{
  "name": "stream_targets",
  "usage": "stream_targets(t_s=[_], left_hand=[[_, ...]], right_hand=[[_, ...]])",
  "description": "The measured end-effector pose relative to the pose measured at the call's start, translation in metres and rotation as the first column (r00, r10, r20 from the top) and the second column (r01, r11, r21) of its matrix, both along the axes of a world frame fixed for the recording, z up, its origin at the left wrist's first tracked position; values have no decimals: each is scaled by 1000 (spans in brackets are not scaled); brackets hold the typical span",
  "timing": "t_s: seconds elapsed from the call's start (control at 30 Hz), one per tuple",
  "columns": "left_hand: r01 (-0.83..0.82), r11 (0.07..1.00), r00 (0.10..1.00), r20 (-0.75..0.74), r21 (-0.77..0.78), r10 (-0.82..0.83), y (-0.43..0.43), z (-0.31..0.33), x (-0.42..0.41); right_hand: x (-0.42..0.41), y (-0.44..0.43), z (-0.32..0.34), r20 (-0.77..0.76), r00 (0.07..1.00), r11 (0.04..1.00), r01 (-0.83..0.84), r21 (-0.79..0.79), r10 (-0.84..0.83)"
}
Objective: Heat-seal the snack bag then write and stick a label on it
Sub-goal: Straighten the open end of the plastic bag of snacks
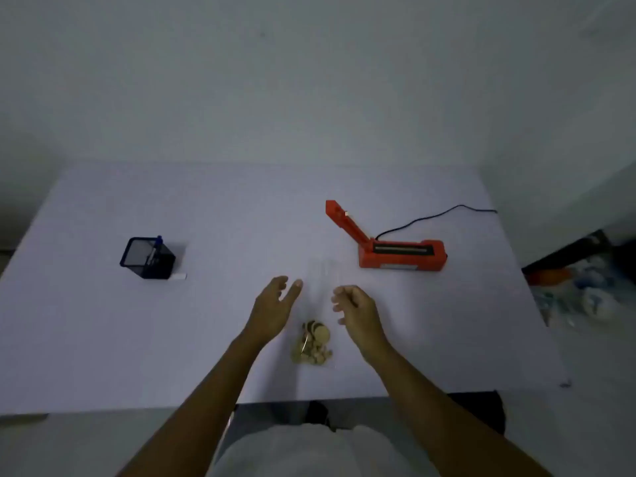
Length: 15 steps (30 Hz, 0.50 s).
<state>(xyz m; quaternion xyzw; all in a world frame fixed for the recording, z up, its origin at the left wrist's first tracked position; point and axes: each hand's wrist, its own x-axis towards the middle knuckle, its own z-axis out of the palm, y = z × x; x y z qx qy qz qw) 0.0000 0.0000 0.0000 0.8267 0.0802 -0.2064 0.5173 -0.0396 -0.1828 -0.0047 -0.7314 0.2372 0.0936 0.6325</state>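
Observation:
A clear snack bag (319,297) lies flat on the white table (103,339), its top pointing away from me; pale round snacks fill its near end. My left hand (273,306) hovers just left of the bag with relaxed fingers, holding nothing. My right hand (354,306) is just right of it, fingers loosely curled, also holding nothing. An orange heat sealer (401,253) stands to the right beyond the bag, its arm raised. A black mesh pen holder (148,258) with a blue pen sits at the left, with a small white label piece (179,276) at its base.
The sealer's black cord (430,218) runs off the table's right side. Clutter lies on the floor at the right (581,290). The table's near edge is close to my lap.

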Motion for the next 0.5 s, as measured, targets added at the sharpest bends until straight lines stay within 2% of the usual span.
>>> stream_targets(t_s=[0.1, 0.2, 0.37, 0.5], left_hand=[[-42, 999, 968, -248, 18, 45, 2, -39, -14], [-69, 998, 930, -360, 15, 70, 5, -71, -23], [-158, 981, 899, -427, -108, 98, 1, -91, -14], [-126, 977, 940, -337, -175, 61, -2, -86, -12]], right_hand=[[-20, 0, -45, -217, 975, 997, 27, -75, -42], [-31, 0, -79, -332, 942, 994, 9, -106, -44], [-20, 2, -102, -398, 916, 999, 49, -9, -48], [-14, 4, -101, -348, 937, 997, 45, 55, -23]])
